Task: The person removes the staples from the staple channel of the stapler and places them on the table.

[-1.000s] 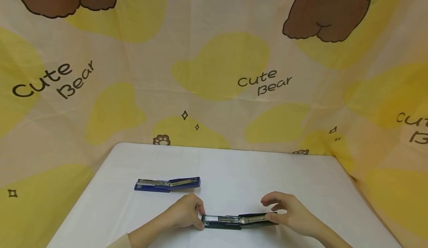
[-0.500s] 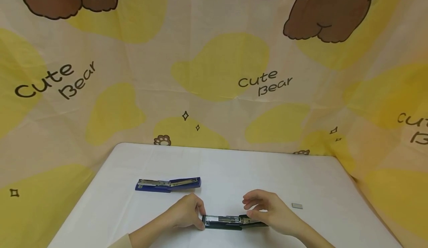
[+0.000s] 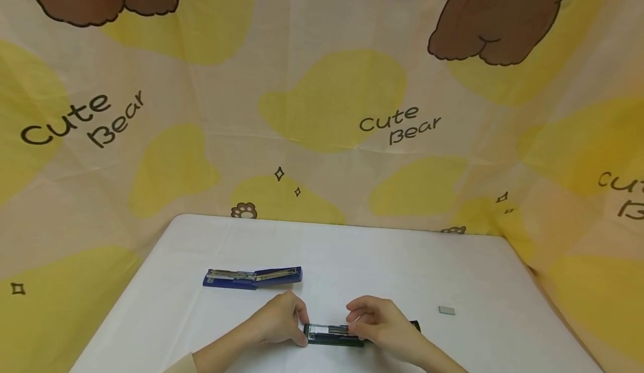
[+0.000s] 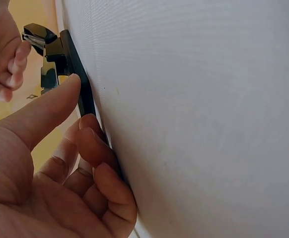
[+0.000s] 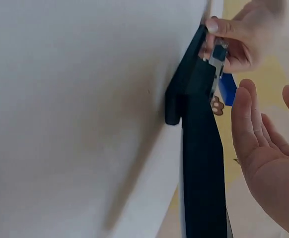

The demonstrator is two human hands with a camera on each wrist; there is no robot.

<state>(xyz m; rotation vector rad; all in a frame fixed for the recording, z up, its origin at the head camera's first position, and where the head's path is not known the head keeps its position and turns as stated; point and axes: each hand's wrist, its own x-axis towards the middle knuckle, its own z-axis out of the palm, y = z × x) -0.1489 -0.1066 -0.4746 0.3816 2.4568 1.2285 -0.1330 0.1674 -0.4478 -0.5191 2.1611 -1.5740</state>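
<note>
A black stapler point(image 3: 336, 340) lies on the table, swung open flat with its metal magazine exposed. My left hand point(image 3: 280, 318) pinches its left end between thumb and fingers; in the left wrist view the thumb presses on the black base point(image 4: 73, 57). Over the middle of the stapler hovers my right hand point(image 3: 384, 325), its fingers loosely bent with nothing between them, hiding much of the opened arm. The right wrist view shows that black arm point(image 5: 202, 163) beside the right hand's extended fingers, with thumb and fingers apart.
A blue stapler point(image 3: 231, 284), also opened out flat, lies farther back on the left of the white table point(image 3: 382, 261). To the right lies a small grey block point(image 3: 446, 310) that looks like a strip of staples. A bear-print cloth point(image 3: 312, 104) hangs behind.
My right hand has moved left from the stapler's right end to over its middle, and the small grey block has come into view. The left hand keeps its hold on the stapler.
</note>
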